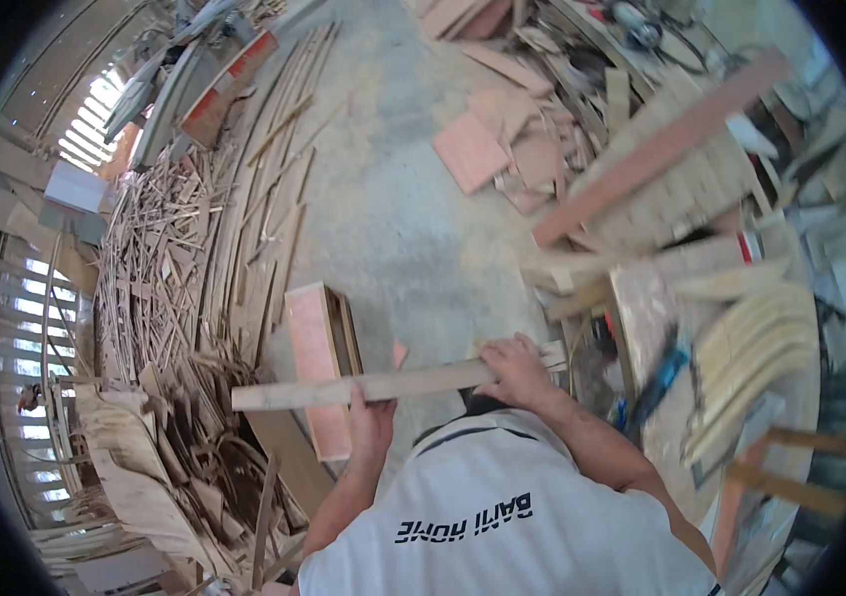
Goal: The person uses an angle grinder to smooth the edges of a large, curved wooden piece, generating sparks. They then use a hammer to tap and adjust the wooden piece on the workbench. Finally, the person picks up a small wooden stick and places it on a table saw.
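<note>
A long pale wooden board (423,381) lies crosswise in front of my body, its right end near the workbench. My right hand (520,370) is wrapped over the board close to that end. Farther left, my left hand (371,425) holds the same board from its near edge, fingers against the wood. Under the board's left half stands a narrow open-framed box (309,328) with a pinkish side; the board hides part of it. Whether board and box touch, I cannot tell. Both forearms come up from below beside my white shirt (512,497).
Scrap sticks (164,238) and broken plywood (135,467) are heaped at left. Long strips (289,129) lie along the concrete floor (373,199). At right stands a cluttered workbench (651,397) with a blue power tool (668,375) and curved wooden pieces (756,368). Pink panels (470,151) lie beyond.
</note>
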`<state>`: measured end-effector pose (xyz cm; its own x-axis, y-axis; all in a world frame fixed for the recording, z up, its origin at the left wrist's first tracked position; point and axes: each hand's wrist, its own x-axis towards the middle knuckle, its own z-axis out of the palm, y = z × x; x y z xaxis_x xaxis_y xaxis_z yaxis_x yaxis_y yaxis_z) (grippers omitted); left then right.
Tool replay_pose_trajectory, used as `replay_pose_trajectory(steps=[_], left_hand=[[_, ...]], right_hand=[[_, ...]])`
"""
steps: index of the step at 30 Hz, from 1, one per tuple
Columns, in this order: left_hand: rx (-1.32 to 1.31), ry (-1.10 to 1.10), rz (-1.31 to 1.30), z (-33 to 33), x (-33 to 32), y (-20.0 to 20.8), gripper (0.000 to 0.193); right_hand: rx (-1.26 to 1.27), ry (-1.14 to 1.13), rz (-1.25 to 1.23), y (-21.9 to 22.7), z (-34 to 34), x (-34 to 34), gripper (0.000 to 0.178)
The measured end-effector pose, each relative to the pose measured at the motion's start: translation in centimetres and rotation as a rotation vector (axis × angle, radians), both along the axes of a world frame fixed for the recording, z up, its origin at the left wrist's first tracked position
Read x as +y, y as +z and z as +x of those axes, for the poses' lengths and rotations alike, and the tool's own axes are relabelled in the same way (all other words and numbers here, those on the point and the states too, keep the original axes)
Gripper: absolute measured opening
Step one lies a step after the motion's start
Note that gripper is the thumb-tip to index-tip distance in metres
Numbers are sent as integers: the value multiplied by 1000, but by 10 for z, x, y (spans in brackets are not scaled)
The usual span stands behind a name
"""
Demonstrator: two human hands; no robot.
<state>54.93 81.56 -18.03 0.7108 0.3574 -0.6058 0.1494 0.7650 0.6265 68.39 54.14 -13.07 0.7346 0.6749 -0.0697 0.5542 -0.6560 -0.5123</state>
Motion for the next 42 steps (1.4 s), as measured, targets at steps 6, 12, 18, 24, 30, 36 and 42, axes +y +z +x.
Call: replay_pose_trajectory(steps=[6, 12, 18, 24, 30, 36, 42], left_hand=[[-44, 493, 88, 100, 64, 40, 54], [-18, 653, -46, 288, 159, -29, 54], [-29, 387, 175, 548, 268, -22, 58], [-398, 114, 676, 833, 364, 55, 47], [-127, 154, 774, 1050, 475, 29, 37], [298, 118, 1133, 1133, 549, -30, 33], [717, -430, 1156, 1213, 555, -123, 32]], right_hand=[[-152, 297, -226, 37, 203, 90, 66], [-60, 314, -9, -6, 405, 152, 65], [4, -72, 99, -26, 558, 187, 65], [341, -654, 336, -109, 673, 140, 53], [589, -825, 9, -193, 851, 182, 47], [346, -287, 53, -59, 1206, 357, 53], [160, -195, 228, 15, 1511, 466, 46]])
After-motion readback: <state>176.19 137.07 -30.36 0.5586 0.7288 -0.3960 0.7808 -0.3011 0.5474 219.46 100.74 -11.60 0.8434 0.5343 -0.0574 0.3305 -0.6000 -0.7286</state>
